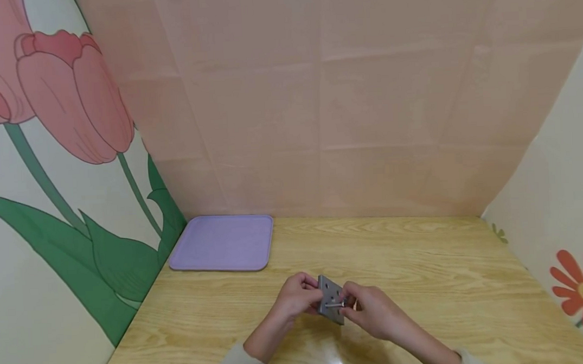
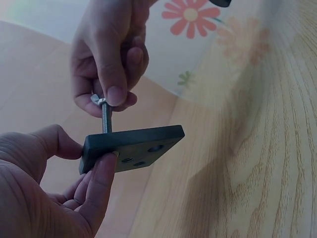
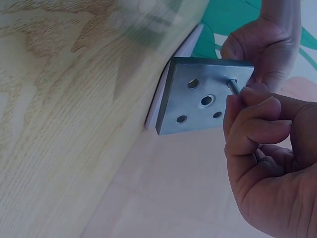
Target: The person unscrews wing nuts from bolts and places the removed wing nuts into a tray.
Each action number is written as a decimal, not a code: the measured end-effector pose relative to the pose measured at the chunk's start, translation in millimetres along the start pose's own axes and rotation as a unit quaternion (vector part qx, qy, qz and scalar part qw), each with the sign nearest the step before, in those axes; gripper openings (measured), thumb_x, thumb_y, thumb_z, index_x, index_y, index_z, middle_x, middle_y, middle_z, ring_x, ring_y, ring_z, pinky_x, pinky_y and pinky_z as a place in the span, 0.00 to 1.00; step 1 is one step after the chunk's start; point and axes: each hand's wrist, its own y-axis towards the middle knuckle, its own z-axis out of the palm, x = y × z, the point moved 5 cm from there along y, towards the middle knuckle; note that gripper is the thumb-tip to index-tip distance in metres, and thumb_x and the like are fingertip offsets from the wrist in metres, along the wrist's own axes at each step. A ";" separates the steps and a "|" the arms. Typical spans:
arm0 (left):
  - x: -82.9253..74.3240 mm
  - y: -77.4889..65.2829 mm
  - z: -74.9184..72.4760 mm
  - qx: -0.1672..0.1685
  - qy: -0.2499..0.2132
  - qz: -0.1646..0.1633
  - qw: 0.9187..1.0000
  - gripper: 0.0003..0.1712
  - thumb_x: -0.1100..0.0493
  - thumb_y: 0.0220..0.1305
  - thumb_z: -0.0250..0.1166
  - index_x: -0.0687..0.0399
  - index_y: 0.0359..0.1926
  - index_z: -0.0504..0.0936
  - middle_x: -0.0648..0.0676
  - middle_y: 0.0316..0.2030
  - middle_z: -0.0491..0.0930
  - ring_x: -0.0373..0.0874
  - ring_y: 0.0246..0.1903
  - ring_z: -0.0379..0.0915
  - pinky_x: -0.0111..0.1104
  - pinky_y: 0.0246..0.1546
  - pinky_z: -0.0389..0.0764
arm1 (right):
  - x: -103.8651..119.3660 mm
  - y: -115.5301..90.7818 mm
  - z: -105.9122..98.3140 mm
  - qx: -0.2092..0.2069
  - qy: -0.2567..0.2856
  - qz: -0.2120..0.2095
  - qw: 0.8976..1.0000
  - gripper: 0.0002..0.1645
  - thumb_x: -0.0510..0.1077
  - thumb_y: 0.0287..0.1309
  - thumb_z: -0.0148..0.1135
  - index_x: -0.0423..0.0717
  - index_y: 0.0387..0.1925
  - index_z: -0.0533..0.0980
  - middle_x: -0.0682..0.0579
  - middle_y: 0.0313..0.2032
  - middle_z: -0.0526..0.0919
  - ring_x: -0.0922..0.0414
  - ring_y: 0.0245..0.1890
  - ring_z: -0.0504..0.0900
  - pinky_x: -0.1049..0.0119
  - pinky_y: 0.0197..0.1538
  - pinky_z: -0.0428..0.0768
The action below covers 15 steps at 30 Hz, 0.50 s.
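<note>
A square grey metal plate (image 3: 171,101) with several round holes is held tilted above the table. My left hand (image 1: 296,297) grips one edge of it between thumb and fingers. From the other side my right hand (image 1: 375,310) pinches a wing screw (image 2: 106,119) by its winged head. The threaded shank stands roughly square to the plate, its tip at a hole near one corner. Most of the head is hidden by the right fingers in the right wrist view.
A purple tray (image 1: 221,243) lies at the back left of the wood-grain table (image 1: 397,253). Behind it rises a pinkish-beige backdrop (image 1: 317,105). Flower-printed panels (image 1: 76,175) stand at both sides.
</note>
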 end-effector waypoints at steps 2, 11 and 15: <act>-0.3 -0.3 -0.1 -0.001 0.002 0.000 1.000 0.13 0.70 0.48 0.65 0.64 0.38 0.77 0.53 0.26 0.80 0.42 0.21 0.78 0.34 0.21 0.84 | -0.2 -0.2 -0.2 0.001 0.000 0.000 1.000 0.10 0.43 0.60 0.70 0.48 0.40 0.77 0.62 0.28 0.81 0.70 0.21 0.71 0.72 0.23 0.71; -1.1 -0.2 0.4 -0.006 0.012 0.000 1.000 0.14 0.69 0.50 0.67 0.64 0.39 0.77 0.53 0.27 0.80 0.42 0.22 0.77 0.35 0.22 0.85 | -11.2 2.5 3.6 0.059 0.078 0.098 0.990 0.31 0.64 0.75 0.45 0.43 0.41 0.81 0.54 0.25 0.83 0.60 0.17 0.73 0.67 0.20 0.71; -1.9 -1.7 2.2 -0.002 0.010 -0.002 1.000 0.14 0.71 0.48 0.65 0.65 0.39 0.77 0.53 0.28 0.80 0.43 0.21 0.77 0.37 0.22 0.85 | -17.5 1.5 9.3 0.087 0.132 0.124 0.980 0.35 0.62 0.77 0.40 0.39 0.34 0.81 0.51 0.20 0.84 0.61 0.12 0.70 0.69 0.18 0.68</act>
